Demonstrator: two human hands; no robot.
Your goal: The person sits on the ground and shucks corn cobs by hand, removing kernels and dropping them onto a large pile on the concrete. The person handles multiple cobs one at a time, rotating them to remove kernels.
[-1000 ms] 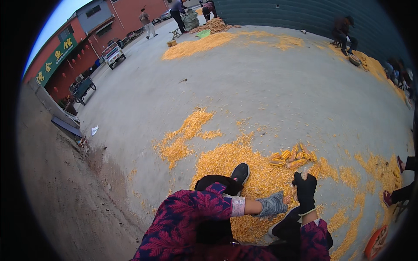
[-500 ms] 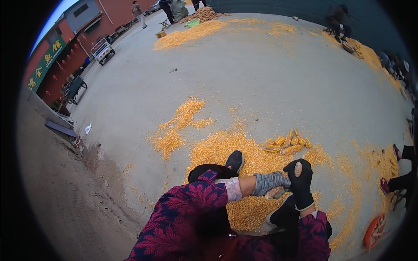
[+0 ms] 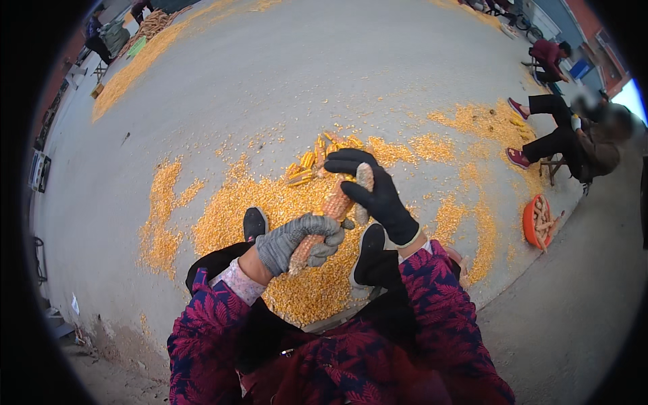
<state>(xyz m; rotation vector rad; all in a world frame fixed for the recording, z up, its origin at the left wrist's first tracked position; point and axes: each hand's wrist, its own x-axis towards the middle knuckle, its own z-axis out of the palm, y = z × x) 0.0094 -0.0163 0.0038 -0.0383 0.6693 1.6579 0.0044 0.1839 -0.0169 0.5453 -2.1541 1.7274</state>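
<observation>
My left hand (image 3: 297, 239), in a grey knit glove, is closed around a corn cob (image 3: 336, 202) that slants up and away. Most of this cob looks stripped, with pinkish sockets showing. A paler bare cob (image 3: 364, 182) is held at the thumb of my black-gloved right hand (image 3: 381, 199), lying across the first cob's upper end. The right fingers stretch over the top, partly curled. Beneath both hands, loose yellow kernels (image 3: 243, 209) spread between and around my shoes. Several ears of corn (image 3: 307, 162) with kernels on them lie just beyond the hands.
An orange basin (image 3: 530, 223) of bare cobs stands at the right. Beyond it a person (image 3: 574, 142) sits on a stool, and another (image 3: 548, 61) sits farther back. At the far left are a kernel strip (image 3: 138, 64), a green basket (image 3: 137, 46) and a cob heap (image 3: 156, 23).
The view has swung to the right. My hands, earlier pressed together, now show the slanted cob between them, and my right fingers have loosened and stretched out.
</observation>
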